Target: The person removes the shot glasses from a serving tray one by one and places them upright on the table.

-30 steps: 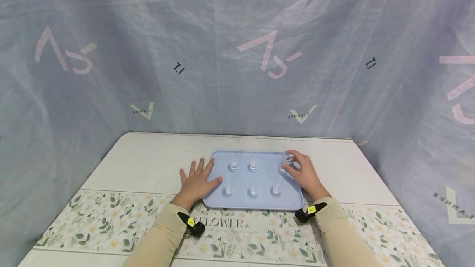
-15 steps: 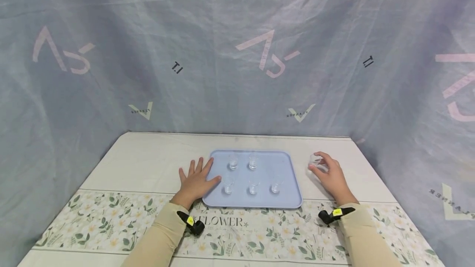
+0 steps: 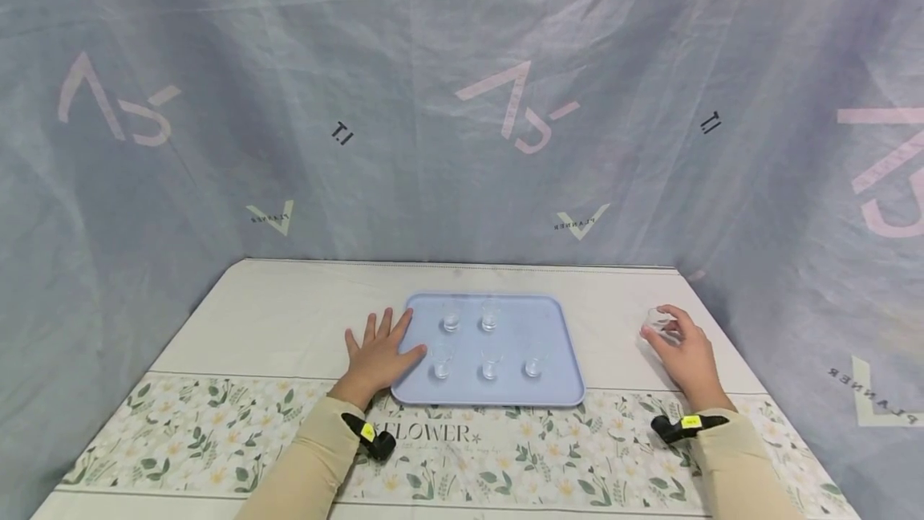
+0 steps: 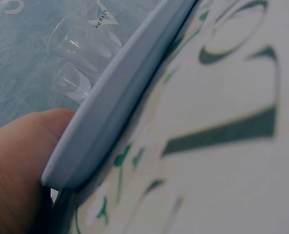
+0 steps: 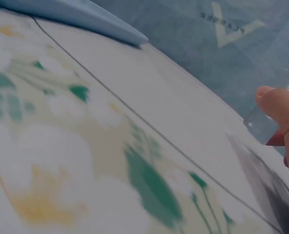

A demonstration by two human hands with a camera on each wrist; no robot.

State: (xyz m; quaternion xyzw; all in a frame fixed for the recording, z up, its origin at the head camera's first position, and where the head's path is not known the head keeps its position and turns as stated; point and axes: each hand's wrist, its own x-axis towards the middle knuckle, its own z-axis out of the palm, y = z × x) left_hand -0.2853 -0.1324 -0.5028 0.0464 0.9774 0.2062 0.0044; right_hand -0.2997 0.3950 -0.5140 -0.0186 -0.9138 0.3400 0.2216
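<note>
My right hand pinches a small clear shot glass between thumb and fingers, over the white part of the table right of the tray. In the right wrist view that glass shows beyond the thumb, close above the table. A light blue tray bears several more clear shot glasses: two at the back, among them one glass, and a front row with a middle glass. My left hand lies with spread fingers at the tray's left edge, its thumb over the rim.
A white cloth with a floral band covers the table. Grey-blue curtains hang behind it and along both sides. A black wrist camera sits at the left cuff, another wrist camera at the right.
My right hand has lifted a shot glass from the tray's back right and carried it right, past the rim and over the table. The left hand has stayed on the tray edge.
</note>
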